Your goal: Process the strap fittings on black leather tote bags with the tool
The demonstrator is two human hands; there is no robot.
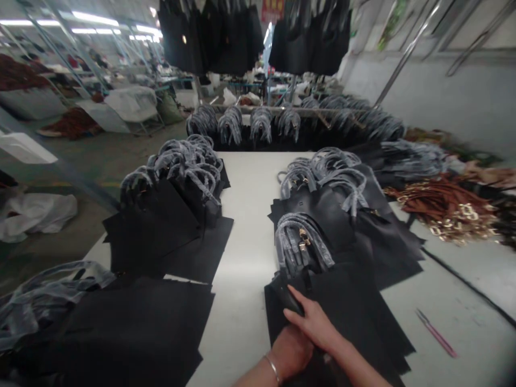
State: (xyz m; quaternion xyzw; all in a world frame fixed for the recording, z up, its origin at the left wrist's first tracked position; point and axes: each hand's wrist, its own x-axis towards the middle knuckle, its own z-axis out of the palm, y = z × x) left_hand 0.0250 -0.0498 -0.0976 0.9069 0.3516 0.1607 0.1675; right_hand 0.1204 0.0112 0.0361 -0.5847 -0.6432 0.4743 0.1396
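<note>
Both hands are over a stack of black panels [342, 306] at the near right of the white table. My right hand [312, 322] has its thumb and fingers around a dark strap-like piece [295, 301], at the base of plastic-wrapped handles [300, 236] with gold clasps. Just below it, my left hand [292, 349], with a bracelet at the wrist, is curled in close against the right hand; whatever its fingers hold is hidden.
More black panels with wrapped handles lie at the left [161, 226] and right [330, 209]. Pink-handled tweezers [437, 334] rest at the right. Brown straps with gold buckles [451, 207] are heaped beyond. Black bags [308, 37] hang overhead.
</note>
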